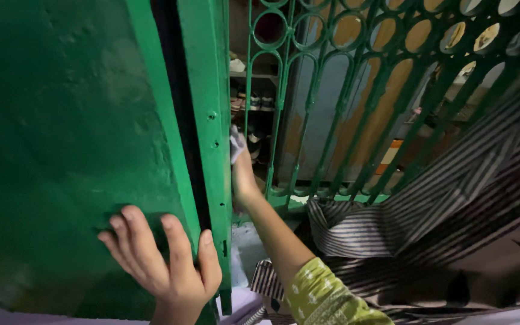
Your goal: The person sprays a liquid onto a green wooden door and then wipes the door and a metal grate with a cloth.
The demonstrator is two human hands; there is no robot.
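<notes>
The left hand (167, 262) lies flat and open against the green metal door (61, 132), fingers spread near its edge and thumb hooked toward the dark gap beside the door frame (209, 120), steadying the door and not gripping anything. The right hand (243, 174) reaches past the frame's far side with its fingers closed on a small white cloth (236, 144), which is pressed against the frame's inner edge about midway up. The two hands are well apart, one on each side of the frame. Judging by this, the wiping is in progress on the frame's edge: the cloth sits mid-height, so the stretches above and below it may remain to be gone over (no clear line between wiped and unwiped paint shows, so how much is done cannot be told). Behind the right hand stands a green grille (356, 90) of bars and rings, with shelves (254, 75) beyond it; a striped fabric (452, 204) hangs at the right.
</notes>
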